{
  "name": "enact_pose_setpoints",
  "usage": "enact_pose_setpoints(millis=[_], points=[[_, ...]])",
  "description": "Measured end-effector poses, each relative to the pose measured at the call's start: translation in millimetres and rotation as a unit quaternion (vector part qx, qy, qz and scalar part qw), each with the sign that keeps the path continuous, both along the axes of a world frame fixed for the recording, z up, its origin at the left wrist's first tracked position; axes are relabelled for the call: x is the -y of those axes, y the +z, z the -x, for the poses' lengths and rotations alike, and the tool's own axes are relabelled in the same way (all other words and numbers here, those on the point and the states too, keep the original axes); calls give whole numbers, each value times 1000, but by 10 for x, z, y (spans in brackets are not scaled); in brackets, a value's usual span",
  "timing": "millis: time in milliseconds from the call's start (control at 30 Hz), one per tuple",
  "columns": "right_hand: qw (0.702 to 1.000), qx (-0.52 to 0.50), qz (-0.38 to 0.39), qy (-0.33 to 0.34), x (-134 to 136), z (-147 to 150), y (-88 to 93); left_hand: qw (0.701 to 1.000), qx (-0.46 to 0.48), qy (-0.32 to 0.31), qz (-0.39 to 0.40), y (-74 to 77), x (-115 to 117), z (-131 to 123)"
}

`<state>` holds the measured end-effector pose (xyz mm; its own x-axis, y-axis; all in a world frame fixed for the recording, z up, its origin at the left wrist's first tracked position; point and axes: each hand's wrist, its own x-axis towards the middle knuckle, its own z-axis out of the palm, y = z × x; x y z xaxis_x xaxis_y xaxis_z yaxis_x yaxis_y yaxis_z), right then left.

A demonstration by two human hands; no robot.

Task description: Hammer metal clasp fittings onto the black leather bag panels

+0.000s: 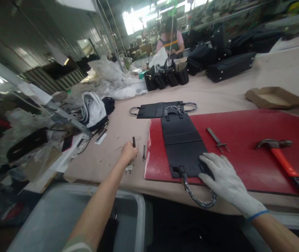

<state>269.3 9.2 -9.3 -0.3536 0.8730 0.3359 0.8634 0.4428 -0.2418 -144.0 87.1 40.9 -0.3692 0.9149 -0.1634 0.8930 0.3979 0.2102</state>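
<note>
My bare left hand (129,153) is closed around a short dark metal rod (134,141), whose top stands up above the fist over the pale table cover. Beside it lies another thin dark metal tool (144,153). My right hand (221,175), in a white knitted glove, lies on the right edge of a black bag panel (182,140), fingers stretched and thumb spread apart. The panel rests on a red board (225,129). A plastic-wrapped handle (199,199) of the panel hangs over the table's front edge.
A claw hammer (283,157) and a metal tool with prongs (216,138) lie on the board. Behind it are a second black panel (151,110) and a brown tray (273,98). A grey bin (139,210) stands below. Across the table a person (170,42) sits.
</note>
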Motion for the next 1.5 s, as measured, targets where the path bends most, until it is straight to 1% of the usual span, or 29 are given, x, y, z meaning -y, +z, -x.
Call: enact_pose_setpoints(millis=[100, 233, 333, 500, 600, 733, 767, 800, 833, 867, 900, 933, 967, 1000, 1033, 1067, 1133, 1200, 1300, 1500], points=[[1000, -4, -4, -3, -3, 4, -2, 1000, -10, -13, -5, -38, -6, -143], [1000, -11, 7, -11, 36, 23, 32, 999, -23, -37, -3, -66, 83, -301], [999, -17, 32, -14, 76, 45, 89, 998, -12, -46, 34, -108, 79, -392], [997, -37, 67, -23, 109, 76, 173, 995, -3, -31, 95, -164, -75, -501], [996, -44, 75, -24, 119, 77, 192, 995, 9, -18, 97, -115, -116, -480], [996, -47, 73, -19, 122, 75, 178, 996, 65, 11, 56, 53, -23, -378], [996, -47, 71, -18, 122, 76, 172, 995, 94, 21, 38, 98, 28, -391], [996, -47, 69, -18, 120, 79, 166, 988, 148, 34, 10, 137, 90, -440], [996, -47, 67, -19, 119, 83, 160, 972, 229, 44, -25, 167, 160, -529], [997, -46, 65, -20, 116, 86, 155, 941, 328, 52, -62, 183, 235, -659], [997, -46, 62, -21, 114, 90, 151, 892, 438, 57, -99, 185, 310, -824], [997, -47, 59, -22, 112, 93, 149, 836, 533, 53, -120, 170, 382, -1016], [997, -48, 57, -22, 110, 95, 147, 792, 597, 45, -125, 139, 447, -1218], [997, -48, 56, -22, 109, 96, 145, 762, 635, 33, -120, 95, 502, -1416], [997, -49, 56, -21, 110, 97, 145, 744, 657, 19, -118, 40, 546, -1595], [997, -50, 57, -21, 113, 96, 144, 737, 665, 3, -120, -21, 580, -1746], [997, -50, 58, -21, 121, 95, 143, 745, 654, -33, -129, -139, 622, -1943], [997, -53, 56, -21, 131, 94, 144, 764, 626, -70, -138, -231, 645, -2016], [997, -56, 55, -24, 138, 92, 150, 783, 594, -106, -150, -303, 673, -2011], [996, -66, 59, -25, 132, 88, 163, 814, 526, -163, -188, -363, 724, -2012]])
